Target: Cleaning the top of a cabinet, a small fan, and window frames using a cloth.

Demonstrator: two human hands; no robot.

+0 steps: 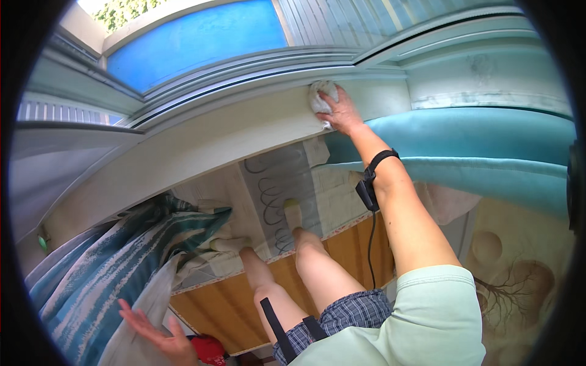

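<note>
My right hand (342, 110) presses a crumpled white cloth (322, 95) onto the pale window sill (238, 123), just below the window's track. The fingers are spread over the cloth and hide part of it. Down at the lower left, my left hand (158, 331) holds nothing, its fingers apart. It is nearest to a teal and white patterned curtain (110, 265) with a pale lining, bunched beside it; whether they touch, I cannot tell.
Above the sill run the sliding window's metal tracks (247, 66), with a blue panel (197, 41) outside. A plain teal curtain (467, 137) hangs at the right. My feet stand on a grey and cream fabric cover (288, 178) over a brown wooden piece of furniture (229, 306). A black cable (371, 247) hangs from my right wrist strap.
</note>
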